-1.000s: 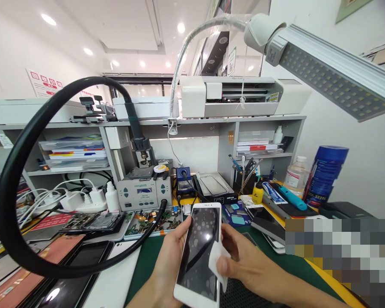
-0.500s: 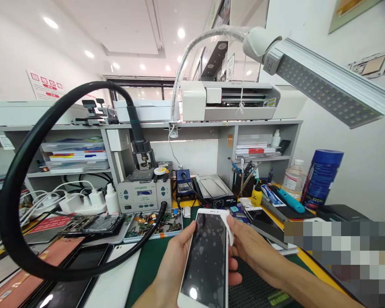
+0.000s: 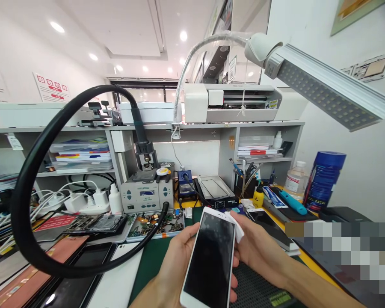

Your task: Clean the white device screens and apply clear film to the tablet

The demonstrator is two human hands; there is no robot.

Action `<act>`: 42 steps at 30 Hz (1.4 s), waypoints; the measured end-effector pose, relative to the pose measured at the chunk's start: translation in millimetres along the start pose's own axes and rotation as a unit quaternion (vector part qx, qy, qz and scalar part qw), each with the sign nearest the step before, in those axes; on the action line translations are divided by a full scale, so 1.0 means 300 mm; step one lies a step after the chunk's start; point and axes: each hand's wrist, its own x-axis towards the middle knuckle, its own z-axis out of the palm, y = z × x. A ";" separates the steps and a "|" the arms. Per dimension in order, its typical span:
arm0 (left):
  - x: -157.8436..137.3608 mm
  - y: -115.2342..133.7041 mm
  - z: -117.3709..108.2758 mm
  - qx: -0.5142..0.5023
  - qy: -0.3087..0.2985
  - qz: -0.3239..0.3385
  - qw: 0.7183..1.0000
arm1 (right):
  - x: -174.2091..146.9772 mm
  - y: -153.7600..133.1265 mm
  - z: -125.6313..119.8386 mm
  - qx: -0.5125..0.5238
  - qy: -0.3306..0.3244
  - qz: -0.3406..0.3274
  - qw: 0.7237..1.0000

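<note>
A white smartphone [image 3: 209,261] with a dark screen is tilted up in front of me at the bottom middle. Faint spots show near the top of its screen. My left hand [image 3: 179,256] grips it from the left and behind, with fingertips wrapping round to its right edge. A folded white wipe [image 3: 239,231] is held by my right hand [image 3: 255,248] at the phone's upper right corner. Part of the wipe lies hidden behind the fingers.
A black hose [image 3: 21,192] loops across the left from a grey hot-air station [image 3: 147,196]. Behind the phone lies a tray of small circuit parts [image 3: 137,226]. Other phones and a tablet [image 3: 80,265] cover the left. A yellow bottle [image 3: 258,196] stands right; an LED lamp [image 3: 324,85] hangs above.
The phone has tilted a little and shifted right. The pale spots that covered its screen now show only near the top. My right hand and the wipe have moved slightly right.
</note>
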 end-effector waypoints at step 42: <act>0.019 -0.030 0.023 0.371 0.253 0.103 0.887 | -0.003 0.030 -0.034 -0.280 0.201 -0.137 0.929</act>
